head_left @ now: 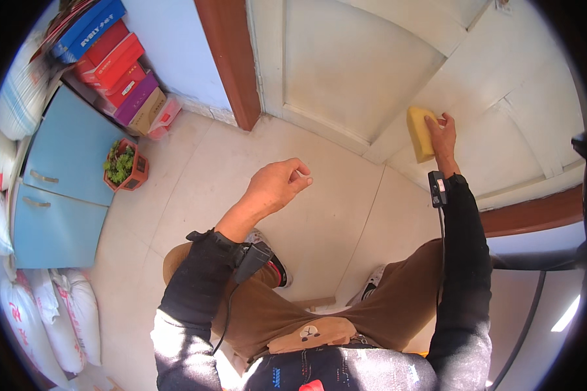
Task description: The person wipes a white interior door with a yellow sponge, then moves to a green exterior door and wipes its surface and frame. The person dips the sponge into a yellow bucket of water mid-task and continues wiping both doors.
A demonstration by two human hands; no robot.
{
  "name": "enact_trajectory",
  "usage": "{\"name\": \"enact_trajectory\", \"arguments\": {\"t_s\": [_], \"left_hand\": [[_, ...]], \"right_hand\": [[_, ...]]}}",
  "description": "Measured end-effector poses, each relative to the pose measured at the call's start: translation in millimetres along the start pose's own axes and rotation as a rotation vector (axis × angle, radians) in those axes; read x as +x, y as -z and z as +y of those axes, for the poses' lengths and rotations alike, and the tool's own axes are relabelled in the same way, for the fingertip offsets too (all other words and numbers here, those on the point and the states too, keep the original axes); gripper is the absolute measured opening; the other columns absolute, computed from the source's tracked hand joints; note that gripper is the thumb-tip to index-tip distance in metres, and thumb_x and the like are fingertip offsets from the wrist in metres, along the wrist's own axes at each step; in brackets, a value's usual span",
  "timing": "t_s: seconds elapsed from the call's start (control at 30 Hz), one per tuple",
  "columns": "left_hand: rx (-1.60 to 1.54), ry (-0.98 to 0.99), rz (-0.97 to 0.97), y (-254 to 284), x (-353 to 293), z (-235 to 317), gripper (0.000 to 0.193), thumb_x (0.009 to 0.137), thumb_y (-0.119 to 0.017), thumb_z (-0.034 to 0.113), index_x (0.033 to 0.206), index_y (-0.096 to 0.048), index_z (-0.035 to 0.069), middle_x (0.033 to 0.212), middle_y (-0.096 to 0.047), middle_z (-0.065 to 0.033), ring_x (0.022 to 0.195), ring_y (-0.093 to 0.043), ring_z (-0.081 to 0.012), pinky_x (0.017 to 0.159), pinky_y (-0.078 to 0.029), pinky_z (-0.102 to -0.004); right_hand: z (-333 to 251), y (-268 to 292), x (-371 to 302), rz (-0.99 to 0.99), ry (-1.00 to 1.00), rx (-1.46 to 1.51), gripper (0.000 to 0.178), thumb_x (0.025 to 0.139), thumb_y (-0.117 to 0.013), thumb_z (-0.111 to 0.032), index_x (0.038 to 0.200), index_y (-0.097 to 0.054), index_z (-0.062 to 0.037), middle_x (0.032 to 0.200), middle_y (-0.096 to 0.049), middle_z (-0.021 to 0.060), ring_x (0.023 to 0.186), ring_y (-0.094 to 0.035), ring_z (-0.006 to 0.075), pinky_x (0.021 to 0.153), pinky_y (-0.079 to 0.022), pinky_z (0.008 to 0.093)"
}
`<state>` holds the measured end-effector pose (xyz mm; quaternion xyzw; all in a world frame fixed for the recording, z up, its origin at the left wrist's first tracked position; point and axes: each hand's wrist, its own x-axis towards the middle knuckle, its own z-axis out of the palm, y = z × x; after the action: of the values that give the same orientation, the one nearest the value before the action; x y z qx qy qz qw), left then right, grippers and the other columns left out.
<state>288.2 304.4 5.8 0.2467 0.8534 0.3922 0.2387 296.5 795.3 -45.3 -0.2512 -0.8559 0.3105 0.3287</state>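
At the right, my right hand (443, 135) grips a thick yellow sponge (420, 135) and presses it against the lower part of a white panelled door (359, 65). Its fingers lie over the sponge's right side. My left hand (277, 186) hovers over the floor in front of me, the fingers loosely curled with a gap between thumb and forefinger. It holds nothing and touches nothing. Grey-brown smudges mark the door's panels. Both wrists carry a strap with a small black device and a cable.
Pale floor tiles (326, 221) lie between my knees and the door. A brown door frame (231, 65) stands left of it. Farther left are stacked boxes (114, 65), a potted plant (125, 166), a blue cabinet (65, 176) and several white sacks (78, 313).
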Motion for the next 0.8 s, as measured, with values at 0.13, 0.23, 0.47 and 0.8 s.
{"name": "enact_trajectory", "arguments": {"t_s": [0.13, 0.23, 0.47, 0.8], "left_hand": [[-0.032, 0.000, 0.041, 4.5, -10.8, -0.6, 0.029, 0.096, -0.067, 0.031, 0.113, -0.068, 0.007, 0.089, -0.071, -0.0066, 0.083, -0.064, -0.0195, 0.078, -0.052, -0.0355], [-0.029, -0.005, 0.029, 3.9, -13.6, -3.8, 0.029, 0.096, -0.067, 0.031, 0.113, -0.068, 0.007, 0.089, -0.071, -0.0062, 0.080, -0.064, -0.0197, 0.075, -0.051, -0.0358], [0.019, -0.014, 0.016, -5.1, -4.6, 1.8, 0.029, 0.096, -0.067, 0.031, 0.112, -0.067, 0.007, 0.087, -0.070, -0.0057, 0.077, -0.064, -0.0199, 0.072, -0.051, -0.0357], [0.056, 0.076, 0.069, -0.8, -11.0, -8.0, 0.028, 0.095, -0.067, 0.032, 0.109, -0.068, 0.008, 0.089, -0.072, -0.0077, 0.084, -0.067, -0.0247, 0.076, -0.052, -0.0386]], "right_hand": [[-6.8, 3.4, 21.0, -0.039, -0.070, -0.250, 0.068, 0.083, -0.078, -0.041, 0.126, -0.060, 0.0082, 0.115, -0.068, 0.0197, 0.103, -0.066, 0.0299, 0.090, -0.052, 0.0396], [-11.6, 12.3, 19.5, -0.191, -0.186, -0.068, 0.062, 0.083, -0.079, -0.040, 0.119, -0.064, 0.0089, 0.111, -0.070, 0.0195, 0.103, -0.067, 0.0283, 0.090, -0.052, 0.0377], [-31.8, -4.4, 2.5, 0.063, 0.012, 0.002, 0.057, 0.084, -0.082, -0.036, 0.118, -0.063, 0.0063, 0.104, -0.070, 0.0136, 0.096, -0.066, 0.0221, 0.085, -0.053, 0.0335], [-57.5, -4.1, -3.3, 0.202, -0.003, 0.100, 0.081, 0.083, -0.080, -0.036, 0.140, -0.042, 0.0073, 0.132, -0.052, 0.0198, 0.124, -0.052, 0.0314, 0.104, -0.043, 0.0418]]}}
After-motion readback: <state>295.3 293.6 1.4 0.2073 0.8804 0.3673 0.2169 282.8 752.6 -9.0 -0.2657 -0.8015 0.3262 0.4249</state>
